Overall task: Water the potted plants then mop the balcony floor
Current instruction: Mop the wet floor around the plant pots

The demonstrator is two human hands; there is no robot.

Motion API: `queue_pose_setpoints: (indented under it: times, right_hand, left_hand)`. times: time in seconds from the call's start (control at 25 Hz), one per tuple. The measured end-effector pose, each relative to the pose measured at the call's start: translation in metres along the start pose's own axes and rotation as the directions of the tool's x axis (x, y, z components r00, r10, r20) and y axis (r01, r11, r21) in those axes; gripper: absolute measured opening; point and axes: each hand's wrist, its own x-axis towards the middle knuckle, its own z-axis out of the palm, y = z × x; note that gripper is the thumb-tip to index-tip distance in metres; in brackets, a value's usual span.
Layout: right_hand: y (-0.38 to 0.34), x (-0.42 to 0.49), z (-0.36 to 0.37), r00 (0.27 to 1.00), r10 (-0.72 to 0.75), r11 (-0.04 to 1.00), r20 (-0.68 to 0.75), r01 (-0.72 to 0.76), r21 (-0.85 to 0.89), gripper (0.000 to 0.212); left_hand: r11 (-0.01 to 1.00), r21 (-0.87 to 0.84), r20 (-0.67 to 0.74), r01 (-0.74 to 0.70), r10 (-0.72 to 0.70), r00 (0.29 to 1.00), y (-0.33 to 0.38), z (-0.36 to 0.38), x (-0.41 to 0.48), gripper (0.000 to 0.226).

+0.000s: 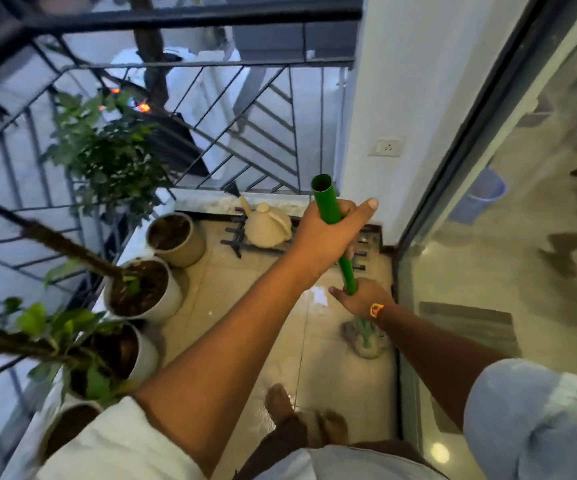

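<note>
A green mop handle [328, 199] stands nearly upright in front of me. My left hand [328, 233] grips it near its open top end. My right hand [359, 299], with an orange band at the wrist, grips it lower down. The grey mop head [366, 341] lies on the wet tiled floor [245, 306] close to the glass door. Several white pots with plants [145, 289] line the left edge of the balcony. A beige watering can [268, 225] sits on a dark rack at the far end.
A black metal railing [190, 15] closes the balcony on the left and far sides. A white wall with a socket [385, 147] and a sliding glass door [487, 237] bound the right. My bare feet [300, 414] stand on the wet tiles below.
</note>
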Motion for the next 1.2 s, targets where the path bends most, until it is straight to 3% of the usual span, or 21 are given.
queue_pose_setpoints:
  times: [0.16, 0.28, 0.64, 0.88, 1.08, 1.2]
  right_hand:
    - [-0.039, -0.007, 0.039, 0.991, -0.124, 0.990, 0.040, 0.126, -0.062, 0.043]
    - [-0.084, -0.009, 0.068, 0.982, -0.167, 0.983, 0.091, 0.173, -0.063, 0.043]
    - [-0.191, 0.003, 0.135, 0.909, -0.307, 0.946, 0.281, 0.324, -0.012, 0.049]
    - [-0.176, 0.015, 0.120, 0.924, -0.284, 0.954, 0.255, 0.300, -0.026, 0.053]
    - [-0.133, 0.022, 0.119, 0.935, -0.289, 0.951, 0.205, 0.305, -0.051, 0.039]
    - [-0.109, 0.027, 0.119, 0.944, -0.270, 0.939, 0.189, 0.301, -0.168, 0.030]
  left_hand:
    - [0.999, -0.025, -0.130, -0.031, 0.027, 0.991, -0.021, -0.046, -0.038, 0.047]
    - [0.998, 0.048, -0.215, -0.035, 0.045, 0.976, -0.033, -0.082, -0.062, 0.047]
    - [0.987, 0.153, -0.290, -0.042, 0.086, 0.953, -0.037, -0.167, -0.079, 0.049]
    - [0.991, 0.131, -0.298, -0.002, 0.041, 0.954, -0.027, -0.170, -0.059, 0.042]
    - [1.000, 0.019, -0.339, 0.014, -0.007, 0.941, -0.045, -0.182, -0.053, 0.047]
    - [0.997, 0.035, -0.399, 0.062, -0.043, 0.916, -0.061, -0.190, -0.058, 0.043]
